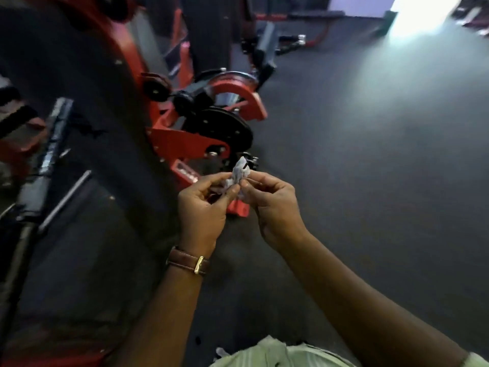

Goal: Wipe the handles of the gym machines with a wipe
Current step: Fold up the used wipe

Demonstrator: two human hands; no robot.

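A small crumpled white wipe (238, 174) is pinched between both my hands in front of me. My left hand (205, 207), with a brown watch strap on its wrist, grips the wipe's lower part. My right hand (272, 205) holds its right edge with thumb and fingers. Just beyond the wipe stands a red and black gym machine (185, 115) with a black weight plate (222, 131) on it. No machine handle is touched by either hand.
Dark rubber floor (370, 154) spreads to the right and ahead. A black padded bench with a red frame (267, 46) stands further back. Metal bars and a dark rack (47, 160) lie at the left. Bright light falls in at the top right.
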